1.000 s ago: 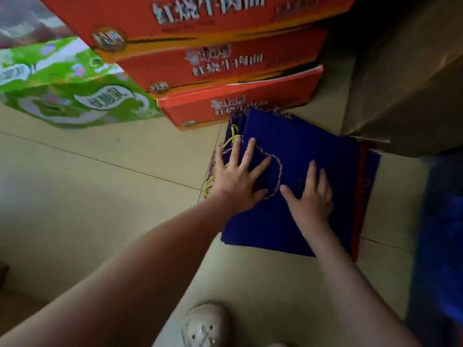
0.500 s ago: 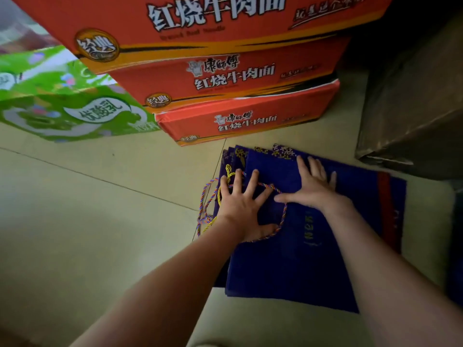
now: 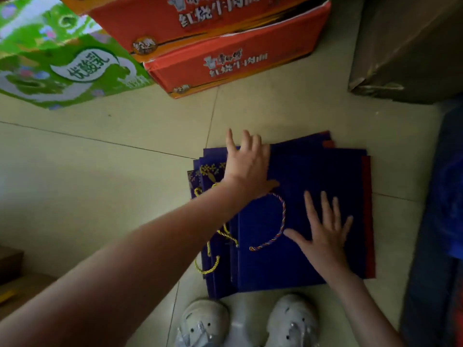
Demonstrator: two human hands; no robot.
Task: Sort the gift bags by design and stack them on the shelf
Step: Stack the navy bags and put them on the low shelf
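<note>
Both your hands flat on the blue gift bags, fingers spread, gripping nothing.
Bags lie stacked on the floor just below the orange cartons; left hand at the stack's far-left corner, right hand mid-stack beside the rope handle.

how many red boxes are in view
2: one red box on the floor above the bags, a second stacked on it. More may sit above, out of frame.
</note>
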